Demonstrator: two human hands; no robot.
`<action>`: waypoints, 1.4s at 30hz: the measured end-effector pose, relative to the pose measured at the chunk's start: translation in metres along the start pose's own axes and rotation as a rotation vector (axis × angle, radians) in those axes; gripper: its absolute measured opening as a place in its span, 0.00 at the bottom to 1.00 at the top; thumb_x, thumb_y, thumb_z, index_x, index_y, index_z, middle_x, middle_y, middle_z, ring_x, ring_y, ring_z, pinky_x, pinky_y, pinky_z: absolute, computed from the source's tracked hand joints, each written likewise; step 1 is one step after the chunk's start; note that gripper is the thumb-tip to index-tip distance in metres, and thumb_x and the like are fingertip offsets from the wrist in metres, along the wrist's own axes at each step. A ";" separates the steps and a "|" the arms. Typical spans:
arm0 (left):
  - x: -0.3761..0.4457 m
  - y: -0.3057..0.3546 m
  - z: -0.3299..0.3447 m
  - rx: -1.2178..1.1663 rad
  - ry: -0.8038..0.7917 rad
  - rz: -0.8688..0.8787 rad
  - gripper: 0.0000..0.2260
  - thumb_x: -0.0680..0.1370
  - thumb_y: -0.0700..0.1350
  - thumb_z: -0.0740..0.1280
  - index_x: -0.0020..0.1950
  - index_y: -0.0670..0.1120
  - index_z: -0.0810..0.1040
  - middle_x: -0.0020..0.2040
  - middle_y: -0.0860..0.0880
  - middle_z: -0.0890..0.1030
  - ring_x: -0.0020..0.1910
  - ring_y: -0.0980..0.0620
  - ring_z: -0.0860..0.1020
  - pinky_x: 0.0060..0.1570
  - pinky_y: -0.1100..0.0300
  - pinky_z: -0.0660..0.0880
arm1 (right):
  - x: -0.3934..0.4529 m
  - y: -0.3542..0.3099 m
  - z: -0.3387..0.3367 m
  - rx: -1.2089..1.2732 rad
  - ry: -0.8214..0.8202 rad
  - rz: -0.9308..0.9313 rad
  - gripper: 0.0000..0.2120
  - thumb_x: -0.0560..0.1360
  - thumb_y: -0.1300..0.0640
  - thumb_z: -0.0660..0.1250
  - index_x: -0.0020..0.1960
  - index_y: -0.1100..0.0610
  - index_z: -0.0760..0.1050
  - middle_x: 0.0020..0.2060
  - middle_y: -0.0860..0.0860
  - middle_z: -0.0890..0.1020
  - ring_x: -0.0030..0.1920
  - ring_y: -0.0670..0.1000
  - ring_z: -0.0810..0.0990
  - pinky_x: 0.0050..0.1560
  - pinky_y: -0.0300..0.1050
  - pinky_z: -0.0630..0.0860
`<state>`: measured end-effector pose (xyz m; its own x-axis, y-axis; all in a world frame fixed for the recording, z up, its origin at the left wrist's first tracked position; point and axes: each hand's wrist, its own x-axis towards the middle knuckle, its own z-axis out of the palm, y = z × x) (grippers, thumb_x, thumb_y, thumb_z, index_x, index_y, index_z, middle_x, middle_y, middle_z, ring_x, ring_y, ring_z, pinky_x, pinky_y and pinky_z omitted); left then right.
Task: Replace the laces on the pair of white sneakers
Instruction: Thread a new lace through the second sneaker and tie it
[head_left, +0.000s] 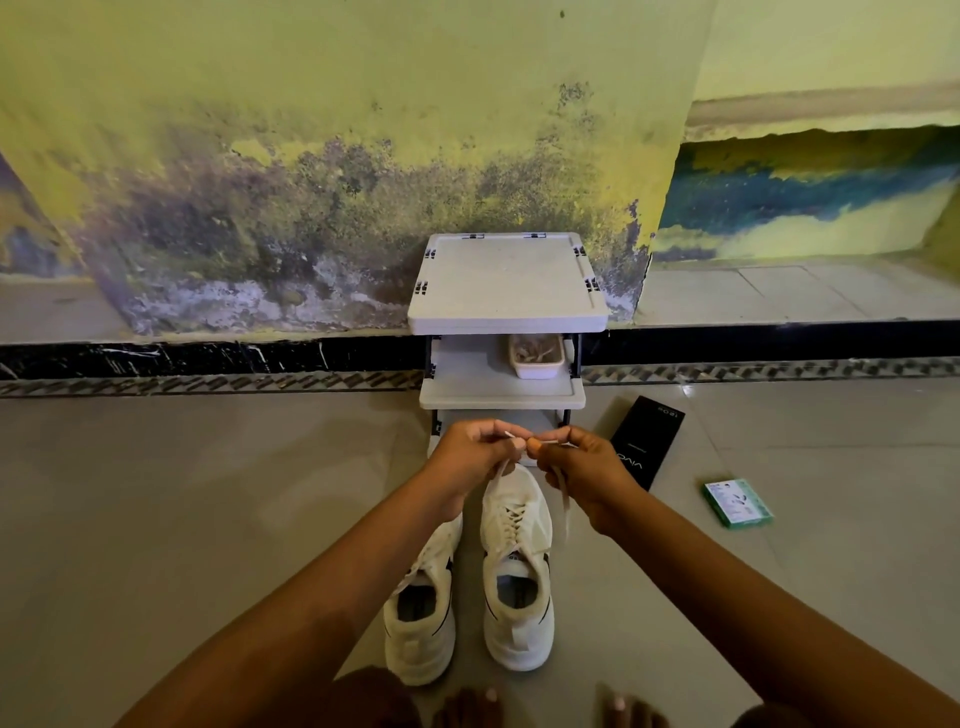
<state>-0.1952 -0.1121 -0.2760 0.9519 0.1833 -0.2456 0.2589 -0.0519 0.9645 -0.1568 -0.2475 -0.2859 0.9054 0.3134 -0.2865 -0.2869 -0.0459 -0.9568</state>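
Two white sneakers stand side by side on the floor, toes pointing away from me. The right sneaker (517, 561) has a white lace (563, 499) threaded through its eyelets, and both ends run up to my hands above its toe. My left hand (475, 452) pinches one lace end, my right hand (576, 462) pinches the other, and the two tips meet between my fingertips. The left sneaker (421, 618) is partly hidden under my left forearm, so its lacing is hard to see.
A small white shelf rack (506, 312) stands against the stained wall just beyond the sneakers, with a white tray (536, 358) of something on its middle shelf. A black phone box (647, 441) and a green packet (737, 504) lie on the floor tiles to the right. My toes show at the bottom edge.
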 end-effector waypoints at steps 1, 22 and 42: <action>-0.001 0.000 0.000 -0.019 0.013 -0.006 0.06 0.78 0.37 0.64 0.47 0.45 0.79 0.41 0.45 0.81 0.40 0.52 0.79 0.32 0.69 0.74 | 0.000 0.000 0.000 -0.018 -0.015 0.003 0.02 0.75 0.61 0.67 0.44 0.59 0.75 0.37 0.53 0.78 0.37 0.48 0.75 0.37 0.38 0.72; -0.010 0.006 0.000 0.294 -0.066 -0.098 0.09 0.78 0.43 0.61 0.45 0.42 0.80 0.34 0.47 0.72 0.33 0.53 0.66 0.33 0.61 0.63 | -0.003 0.004 0.003 -0.215 -0.019 -0.067 0.02 0.77 0.63 0.64 0.47 0.59 0.70 0.38 0.53 0.78 0.38 0.48 0.76 0.37 0.38 0.72; -0.010 -0.001 -0.004 0.361 -0.087 -0.001 0.09 0.77 0.35 0.64 0.40 0.46 0.78 0.32 0.50 0.72 0.30 0.56 0.67 0.28 0.67 0.65 | 0.001 0.007 0.005 -0.200 0.020 -0.078 0.05 0.77 0.63 0.64 0.43 0.58 0.69 0.37 0.54 0.79 0.37 0.48 0.78 0.35 0.37 0.75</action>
<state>-0.2052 -0.1101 -0.2739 0.9579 0.1004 -0.2691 0.2865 -0.3971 0.8719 -0.1594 -0.2422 -0.2925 0.9289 0.3048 -0.2101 -0.1496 -0.2100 -0.9662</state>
